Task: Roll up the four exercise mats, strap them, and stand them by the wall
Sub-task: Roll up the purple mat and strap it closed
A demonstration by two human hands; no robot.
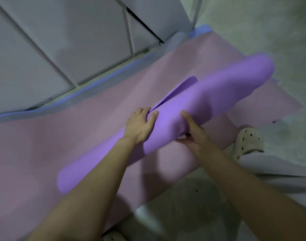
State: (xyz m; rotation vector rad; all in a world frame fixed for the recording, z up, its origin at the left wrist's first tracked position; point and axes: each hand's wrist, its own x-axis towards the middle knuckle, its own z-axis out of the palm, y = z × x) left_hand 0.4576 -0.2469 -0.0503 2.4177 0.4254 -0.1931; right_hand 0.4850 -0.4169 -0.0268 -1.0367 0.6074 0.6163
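Left hand (140, 124) is clasping the purple rolled mat (218, 94), fingers apparently curled over it; right hand (192, 133) is gripping its near side.

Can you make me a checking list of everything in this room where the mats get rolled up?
Surface: pale floor, with a pink mat lying flat on it.
Job's things: purple mat rolled up, held over the pink mat; blue mat edge showing along the wall side of the pink one; no strap seen.
Clutter: nothing seen.
Hands: left hand and right hand both grip the purple mat, fingers curled round it.
Cables: nothing seen.
Surroundings: panelled wall; pale clog on the person's foot.
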